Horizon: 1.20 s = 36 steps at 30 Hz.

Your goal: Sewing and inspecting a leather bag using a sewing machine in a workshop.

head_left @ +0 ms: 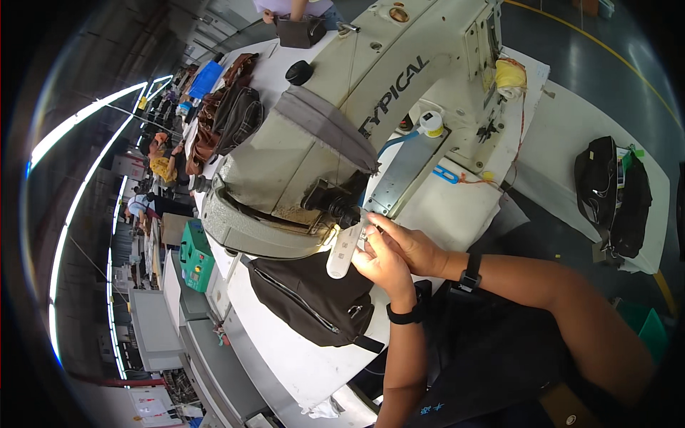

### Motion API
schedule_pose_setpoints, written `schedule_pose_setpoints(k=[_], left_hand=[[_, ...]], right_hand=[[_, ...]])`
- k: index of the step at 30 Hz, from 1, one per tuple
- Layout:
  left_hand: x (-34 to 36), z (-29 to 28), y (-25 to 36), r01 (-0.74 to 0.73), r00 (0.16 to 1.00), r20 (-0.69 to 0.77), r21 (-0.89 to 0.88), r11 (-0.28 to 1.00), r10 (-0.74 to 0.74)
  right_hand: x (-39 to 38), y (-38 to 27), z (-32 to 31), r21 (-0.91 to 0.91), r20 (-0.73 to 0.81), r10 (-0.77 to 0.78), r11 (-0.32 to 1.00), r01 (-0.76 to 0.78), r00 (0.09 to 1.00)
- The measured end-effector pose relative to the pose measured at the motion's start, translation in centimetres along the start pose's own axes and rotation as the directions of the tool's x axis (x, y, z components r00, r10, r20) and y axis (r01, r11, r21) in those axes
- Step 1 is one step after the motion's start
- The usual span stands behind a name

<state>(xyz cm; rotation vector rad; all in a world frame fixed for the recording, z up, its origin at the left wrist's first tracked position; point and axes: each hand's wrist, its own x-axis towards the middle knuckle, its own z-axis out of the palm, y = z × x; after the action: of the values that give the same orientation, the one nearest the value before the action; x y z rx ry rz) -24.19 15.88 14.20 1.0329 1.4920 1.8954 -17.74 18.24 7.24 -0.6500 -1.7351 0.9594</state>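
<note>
My left hand (379, 265) is raised beside the sewing machine's needle area (346, 214), its fingers closed, the thumb and index pointing up. My right hand (414, 250) is just behind and right of it, fingertips pinched by the needle bar; whatever they hold is too small to name. An oblong white piece (341, 257) hangs from the machine head (250, 200) against my left fingers. Below lies a black bag (300, 299) with a zipper, on the white tabletop (300, 364).
Behind are brown and black bags (235, 121), a blue object (205, 78) and a co-worker's hands (282, 16). Further workers (160, 164) are at left, near a green box (194, 253). At right, another black bag (614, 196) lies on a white table (549, 128).
</note>
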Motion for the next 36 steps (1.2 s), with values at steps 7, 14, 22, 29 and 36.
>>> schedule_pose_setpoints(k=[7,14,22,29,36], left_hand=[[1.1,-0.5,-1.2,0.056,0.998,0.002,0.023,0.998,-0.056],[1.4,0.0,-0.7,0.042,0.999,0.014,-0.017,0.999,-0.042],[1.2,-2.1,-1.8,-0.004,0.999,0.052,-0.080,0.997,0.009],[-1.8,-0.4,1.0,0.062,0.996,-0.047,-0.147,0.987,-0.070],[-2.1,0.3,1.6,0.106,0.987,-0.086,-0.293,0.950,-0.137]], right_hand=[[0.2,-0.2,-0.1,-0.034,-0.035,0.022,0.999,-0.024,0.999],[0.4,-0.3,-0.4,-0.042,-0.068,-0.027,0.999,0.024,0.997],[0.8,-5.9,-3.4,0.075,-0.088,0.191,0.980,-0.185,0.978],[1.7,-6.7,-1.4,-0.029,-0.280,0.058,0.997,-0.069,0.958],[1.8,-7.1,-0.9,0.049,-0.270,0.140,0.990,-0.132,0.953]])
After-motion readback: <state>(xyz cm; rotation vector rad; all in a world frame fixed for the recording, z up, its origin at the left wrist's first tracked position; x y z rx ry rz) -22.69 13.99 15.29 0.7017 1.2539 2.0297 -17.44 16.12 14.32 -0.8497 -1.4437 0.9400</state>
